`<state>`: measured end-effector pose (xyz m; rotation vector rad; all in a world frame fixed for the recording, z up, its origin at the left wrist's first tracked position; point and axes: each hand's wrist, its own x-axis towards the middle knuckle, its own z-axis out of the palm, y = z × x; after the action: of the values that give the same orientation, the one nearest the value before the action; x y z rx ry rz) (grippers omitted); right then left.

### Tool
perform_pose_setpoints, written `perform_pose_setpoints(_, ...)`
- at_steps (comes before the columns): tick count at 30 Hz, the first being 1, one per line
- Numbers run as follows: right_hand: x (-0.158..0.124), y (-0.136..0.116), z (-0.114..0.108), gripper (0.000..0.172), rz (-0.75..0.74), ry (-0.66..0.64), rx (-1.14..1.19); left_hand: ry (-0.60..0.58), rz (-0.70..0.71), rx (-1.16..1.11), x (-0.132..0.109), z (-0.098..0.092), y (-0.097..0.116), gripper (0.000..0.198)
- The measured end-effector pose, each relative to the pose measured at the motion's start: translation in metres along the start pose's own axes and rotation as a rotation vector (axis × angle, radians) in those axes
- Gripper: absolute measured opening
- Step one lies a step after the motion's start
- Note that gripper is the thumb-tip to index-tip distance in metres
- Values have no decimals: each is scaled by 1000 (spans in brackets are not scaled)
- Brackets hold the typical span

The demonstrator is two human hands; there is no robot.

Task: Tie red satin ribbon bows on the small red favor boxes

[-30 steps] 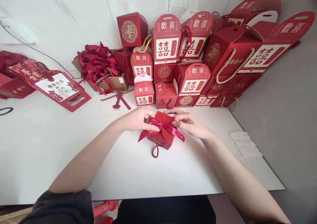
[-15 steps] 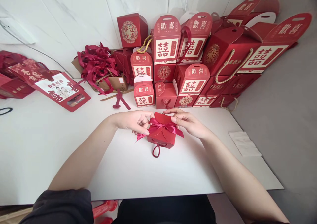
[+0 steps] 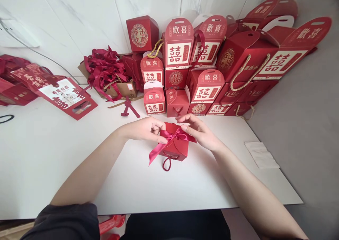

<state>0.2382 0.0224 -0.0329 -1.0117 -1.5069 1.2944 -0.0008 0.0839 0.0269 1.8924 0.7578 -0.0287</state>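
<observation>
Small red gift box point(image 3: 173, 146) sits mid-table point(image 3: 53, 162), near edge of the centre, right btw both hands. Ribbon point(image 3: 171, 138) is tied in a bow over its petal-flap top. One tail hangs off the near-left corner, and a cord loop point(image 3: 166, 163) dangles at the front.

Left hand point(image 3: 147, 128) is pinched on the bow's left side next to the knot. Right hand point(image 3: 198, 131) nips the right loop w/ thumb + finger, other fingers fanned. Hands are close together, one per side, prob. so the knot stays centred and the flaps stay shut.

Far side: stack of finished red boxes point(image 3: 206, 56) against the wall. Far left: carton of loose ribbons point(image 3: 104, 68) and flat unfolded boxes point(image 3: 66, 95). White paper point(image 3: 261, 154) lies at the right edge.
</observation>
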Motion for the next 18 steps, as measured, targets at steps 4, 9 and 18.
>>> perform_pose_setpoints(4, -5, -9, -22, 36, 61, 23, -285, 20, -4, 10, 1, 1, -7, 34)
perform_pose_setpoints(9, -11, -19, -39, 49, 235, -281, -376, 16, -2, -16, 2, 1, -11, 35)
perform_pose_setpoints(18, -11, -15, -43, 43, 261, -427, -222, -22, -8, -62, 6, 0, -10, 32)
